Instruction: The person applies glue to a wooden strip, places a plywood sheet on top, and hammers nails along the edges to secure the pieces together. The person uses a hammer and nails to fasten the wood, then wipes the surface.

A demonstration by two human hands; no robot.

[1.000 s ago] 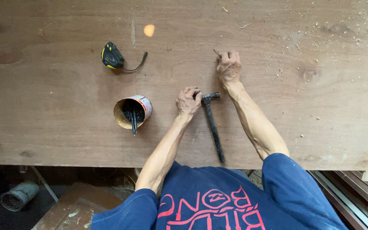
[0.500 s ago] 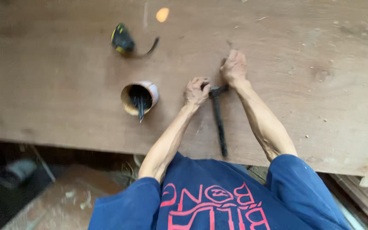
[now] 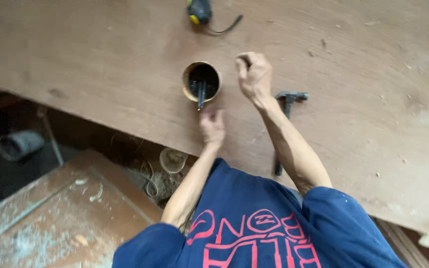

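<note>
Two bare hands work over a broad, scuffed plywood sheet (image 3: 100, 64). Left hand (image 3: 212, 126), fingers loosely curled and empty, rests just below a round tin (image 3: 202, 81) holding dark tools. Right hand (image 3: 254, 73) is fisted; its contents are hidden. A hammer (image 3: 286, 106) lies half hidden behind the right forearm.

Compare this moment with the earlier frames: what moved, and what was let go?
Both hands left the hammer: the left hand now reaches for the tool sticking from the round container, and the right hand hovers fisted beside it. Hammer, container and tape measure stayed on the plywood board.
</note>
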